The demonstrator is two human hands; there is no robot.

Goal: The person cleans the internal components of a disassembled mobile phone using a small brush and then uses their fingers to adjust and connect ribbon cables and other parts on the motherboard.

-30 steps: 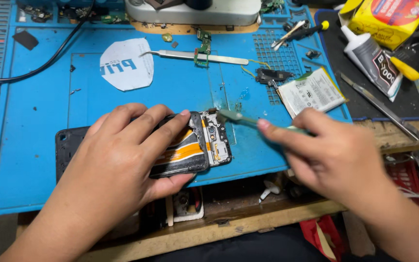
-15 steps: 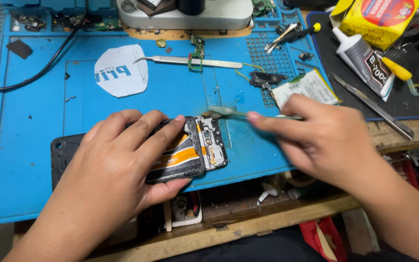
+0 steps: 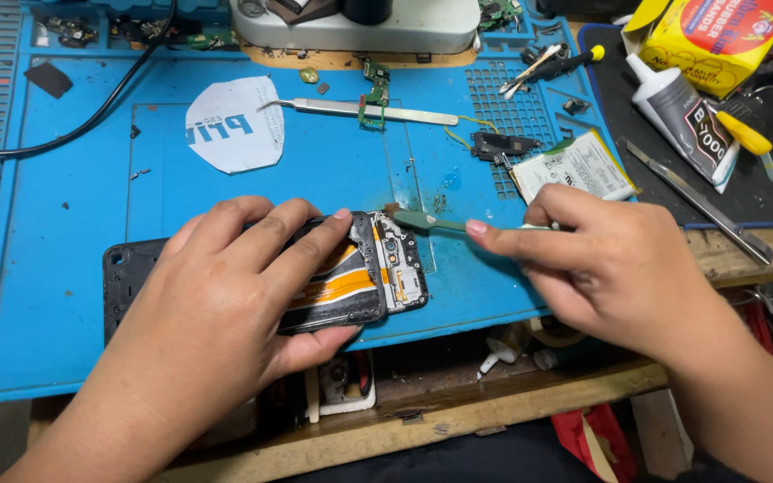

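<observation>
The opened black phone (image 3: 351, 277) was pressed flat by the left hand (image 3: 225, 304); a thin green tool (image 3: 431, 221) was pinched by the right hand (image 3: 610, 268), touching its top. Cleaning seemed underway; gentle strokes were needed.

Blue work mat (image 3: 64, 268): matt, rubbery, scuffed. Opened phone (image 3: 351, 277): dark glossy plastic frame, orange flex ribbon. Green brush handle (image 3: 440, 222): smooth plastic. Far tweezers (image 3: 360, 109): brushed metal. Near bench edge (image 3: 494, 402): rough bare wood. Right glue tube (image 3: 686, 116): glossy plastic. White sticker (image 3: 234, 125): paper.
</observation>
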